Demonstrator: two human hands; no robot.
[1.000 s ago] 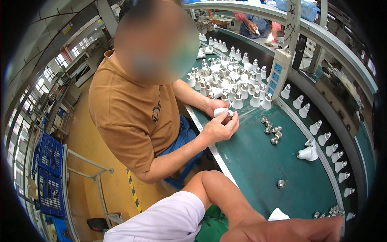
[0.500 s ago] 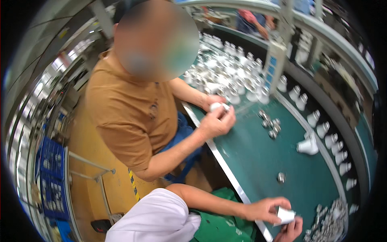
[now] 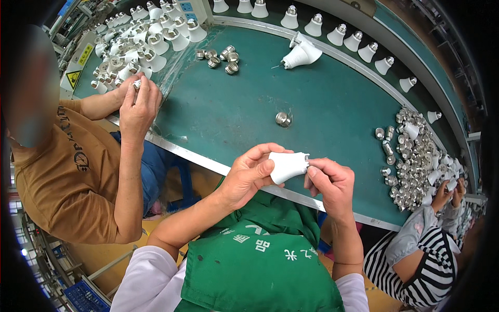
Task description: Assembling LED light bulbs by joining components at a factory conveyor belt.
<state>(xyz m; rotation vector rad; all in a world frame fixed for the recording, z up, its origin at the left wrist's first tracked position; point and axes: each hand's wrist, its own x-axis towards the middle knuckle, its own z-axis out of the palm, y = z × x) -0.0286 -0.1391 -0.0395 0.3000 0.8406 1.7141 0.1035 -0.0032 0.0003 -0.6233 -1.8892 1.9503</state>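
My left hand (image 3: 248, 176) is closed round a white bulb housing (image 3: 287, 167), lying on its side just above the bench's near edge. Its wide end sits in my left palm and its narrow neck points right. At that neck, my right hand (image 3: 331, 184) has thumb and fingertips pinched together, touching the end; any small part or wire between them is too hidden to make out. Beyond my hands, a metal screw cap (image 3: 283, 119) lies on the green bench top (image 3: 228, 112). Farther back, a few white housings (image 3: 302, 52) rest stacked together on their side.
A co-worker in a brown shirt (image 3: 78, 177) works at the left beside many capped housings (image 3: 156, 44). Several loose caps (image 3: 213, 62) lie nearby. At right, a cap pile (image 3: 410, 166) is near another person in stripes (image 3: 416, 260). Housings line the dark conveyor (image 3: 327, 21).
The view has swung right, bringing my hands to the middle and the striped co-worker into sight. The white housing is still in my left hand; my right fingers are now at its neck.
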